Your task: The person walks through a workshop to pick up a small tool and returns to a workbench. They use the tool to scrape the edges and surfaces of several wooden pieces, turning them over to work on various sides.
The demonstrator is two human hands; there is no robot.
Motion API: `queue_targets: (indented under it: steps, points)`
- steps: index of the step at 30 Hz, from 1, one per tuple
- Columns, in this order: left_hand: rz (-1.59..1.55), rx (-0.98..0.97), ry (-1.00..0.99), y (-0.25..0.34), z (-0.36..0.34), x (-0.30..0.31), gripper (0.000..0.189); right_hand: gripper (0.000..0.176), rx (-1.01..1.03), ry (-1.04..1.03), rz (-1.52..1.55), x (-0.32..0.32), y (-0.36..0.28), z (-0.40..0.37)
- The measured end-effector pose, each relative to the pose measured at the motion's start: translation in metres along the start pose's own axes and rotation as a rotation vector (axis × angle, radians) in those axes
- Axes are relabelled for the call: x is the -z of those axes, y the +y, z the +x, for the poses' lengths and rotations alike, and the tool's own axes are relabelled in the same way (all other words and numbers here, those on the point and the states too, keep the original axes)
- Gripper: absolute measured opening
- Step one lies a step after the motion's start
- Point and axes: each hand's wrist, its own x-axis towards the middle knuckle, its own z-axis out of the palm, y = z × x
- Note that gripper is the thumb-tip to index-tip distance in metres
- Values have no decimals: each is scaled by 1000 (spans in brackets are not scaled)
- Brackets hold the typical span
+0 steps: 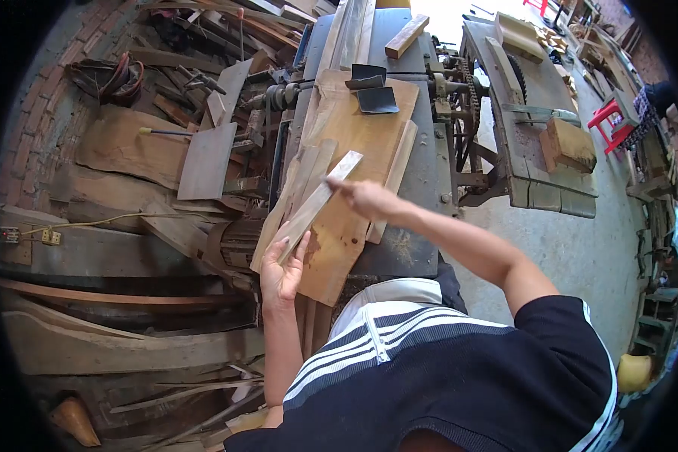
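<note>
My left hand (282, 273) grips the lower end of a pale wooden strip (316, 203), thumb on one side and fingers on the other. The strip slants up and to the right above a wide wooden board (361, 143). My right hand (365, 200) is closed, its fingertips against the strip's upper part. Something dark shows at those fingertips, too small and blurred to name. Two dark, curled pieces that look like sandpaper (377, 101) lie on the board's far end. More rough wooden strips (320, 162) lie along the board's left side.
The board rests on a grey machine table (418, 203). Behind it lies a short wood block (407, 36). On the right, a second machine table (539, 120) with a saw blade carries a thick block (567, 143). A red stool (615, 120) stands beyond. Timber offcuts crowd the left.
</note>
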Motion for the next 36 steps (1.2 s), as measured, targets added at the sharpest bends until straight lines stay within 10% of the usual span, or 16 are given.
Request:
queue_targets:
  steps: [7, 36]
  points:
    - [82, -45, 50, -2, -5, -7, 46, 59, -232, 101, 34, 31, 41, 27]
    - [190, -35, 4, 2, -6, -12, 47, 58, -141, -66, -144, 22, 37, 17]
